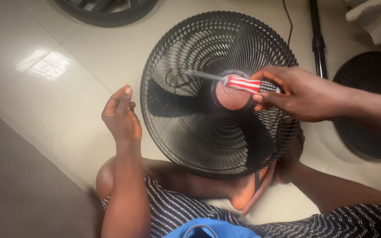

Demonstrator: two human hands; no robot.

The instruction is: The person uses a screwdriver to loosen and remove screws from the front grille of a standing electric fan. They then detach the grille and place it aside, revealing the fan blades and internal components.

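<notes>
While the right hand (303, 94) closes around the red-and-white striped handle of a screwdriver (243, 83), the metal shaft runs leftward and lies across the front of a black wire fan guard (186, 48), its tip blurred and hard to place among the wires. This round guard sits in the middle of the scene, propped over the person's folded legs, with a smooth round hub cap (230, 97) at its centre, just under the screwdriver handle. Behind the fine, curved wires, dark fan blades (168, 99) show through; three can be made out, though their edges are smeared. The left hand (120, 117) stands just left of the guard's rim with fingers loosely curled and holding nothing; whether it touches the rim cannot be told. A foot (243, 194) shows below the guard's near edge, partly hidden by it, beside a thin reddish strip whose nature is unclear. Striped dark cloth (177, 211) covers the lap at the near edge, with a blue piece cut off at the bottom. Glossy pale floor tiles (67, 88) lie all around. A round dark base (367, 105) lies to the right, half covered by the forearm, and a black pole (317, 39) rises at the far right. One more dark ringed part (106, 11) is cut off at the far edge.
</notes>
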